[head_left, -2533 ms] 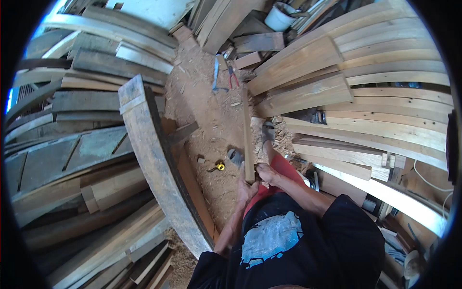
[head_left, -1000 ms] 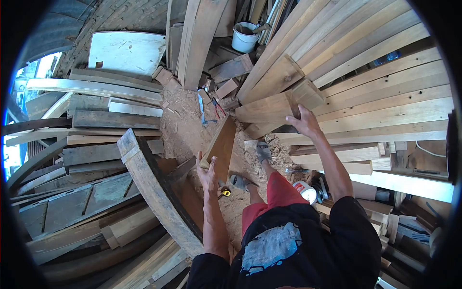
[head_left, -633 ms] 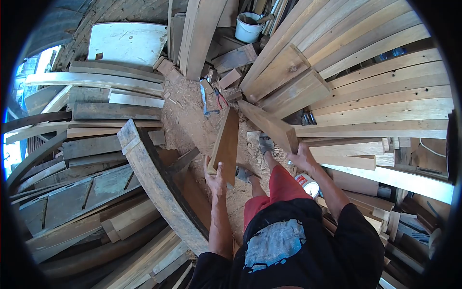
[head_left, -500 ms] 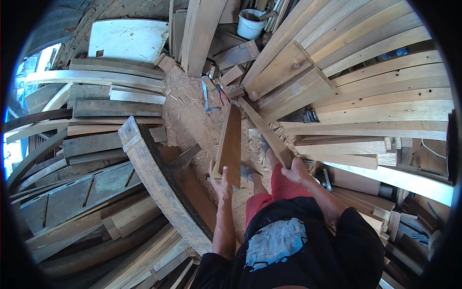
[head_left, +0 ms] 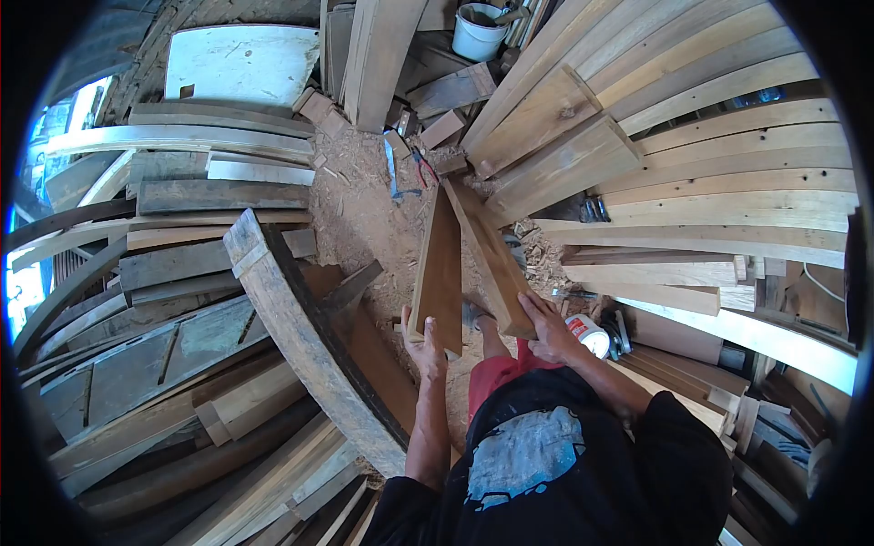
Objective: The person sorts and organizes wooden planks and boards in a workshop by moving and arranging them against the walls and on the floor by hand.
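Two wooden boards stretch away from me, their far ends close together and their near ends apart in a narrow V. My left hand [head_left: 426, 348] is closed on the near end of the left board [head_left: 439, 273], thumb on top. The near end of the right board [head_left: 492, 264] is gripped by my right hand [head_left: 548, 329], fingers over its edge. Past the far ends, red-handled pliers [head_left: 424, 167] and a hammer [head_left: 401, 192] lie on the dusty ground beside a handsaw [head_left: 391, 164].
A heavy plank with a dark edge [head_left: 309, 337] slants close by my left arm. Stacked timber [head_left: 218, 196] lines the left, and more long boards [head_left: 728, 209] fill the right. A white bucket [head_left: 480, 35] stands at the back. Near my right forearm is a white and red container [head_left: 588, 337].
My right hand has brought the right board's near end leftward, closer to the left board. The white and red container has come into view. My left hand has shifted slightly.
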The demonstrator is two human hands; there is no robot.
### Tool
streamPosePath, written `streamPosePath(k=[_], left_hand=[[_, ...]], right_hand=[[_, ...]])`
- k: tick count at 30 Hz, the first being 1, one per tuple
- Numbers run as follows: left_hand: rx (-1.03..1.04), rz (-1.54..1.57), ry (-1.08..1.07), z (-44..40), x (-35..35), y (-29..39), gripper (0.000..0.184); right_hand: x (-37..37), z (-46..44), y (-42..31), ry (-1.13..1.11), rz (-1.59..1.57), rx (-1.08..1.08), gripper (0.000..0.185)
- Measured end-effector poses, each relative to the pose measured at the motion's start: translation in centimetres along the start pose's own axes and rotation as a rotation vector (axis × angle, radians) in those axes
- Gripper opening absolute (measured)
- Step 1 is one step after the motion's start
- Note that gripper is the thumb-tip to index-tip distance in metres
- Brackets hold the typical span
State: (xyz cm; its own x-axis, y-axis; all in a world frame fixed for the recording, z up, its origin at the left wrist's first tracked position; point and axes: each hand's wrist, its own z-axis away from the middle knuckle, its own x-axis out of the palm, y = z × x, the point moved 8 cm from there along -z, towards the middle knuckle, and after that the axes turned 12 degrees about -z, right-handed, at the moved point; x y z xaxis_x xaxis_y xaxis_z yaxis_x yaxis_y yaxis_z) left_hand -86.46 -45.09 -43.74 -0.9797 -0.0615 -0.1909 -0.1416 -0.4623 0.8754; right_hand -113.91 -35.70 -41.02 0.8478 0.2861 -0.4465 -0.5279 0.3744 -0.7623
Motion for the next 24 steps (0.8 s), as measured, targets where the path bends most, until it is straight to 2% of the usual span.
streamPosePath(k=[1,4,7,13,19,22,24], left_hand=[[-0.007,0.013,0.003,0.0,-0.2,-0.2,0.066],[-0.063,0.169,0.029,0.1,-1.1,-0.7,0.065],[-0.09,0.173,0.044,0.4,-2.0,-0.4,0.065],[-0.164,0.233,0.113,-0.2,-3.4,-1.7,0.065],[-0.161,0.239,0.119,-0.5,-3.3,-1.2,0.066],[-0.173,0.251,0.128,-0.7,-3.3,-1.2,0.067],[-0.171,0.26,0.123,-1.0,-3.2,-1.3,0.069]], right_hand=[[0.6,0.0,0.0,-0.028,0.098,-0.032,0.105],[2.3,-0.2,-0.3,-0.081,0.105,-0.045,0.104],[3.3,-0.4,-1.2,-0.131,0.177,-0.003,0.102],[5.4,-0.3,-0.5,-0.262,0.357,-0.076,0.097],[5.4,0.3,1.2,-0.313,0.292,-0.026,0.092],[4.9,0.3,0.8,-0.261,0.347,-0.094,0.09],[3.8,0.2,-0.9,-0.16,0.35,-0.237,0.088]])
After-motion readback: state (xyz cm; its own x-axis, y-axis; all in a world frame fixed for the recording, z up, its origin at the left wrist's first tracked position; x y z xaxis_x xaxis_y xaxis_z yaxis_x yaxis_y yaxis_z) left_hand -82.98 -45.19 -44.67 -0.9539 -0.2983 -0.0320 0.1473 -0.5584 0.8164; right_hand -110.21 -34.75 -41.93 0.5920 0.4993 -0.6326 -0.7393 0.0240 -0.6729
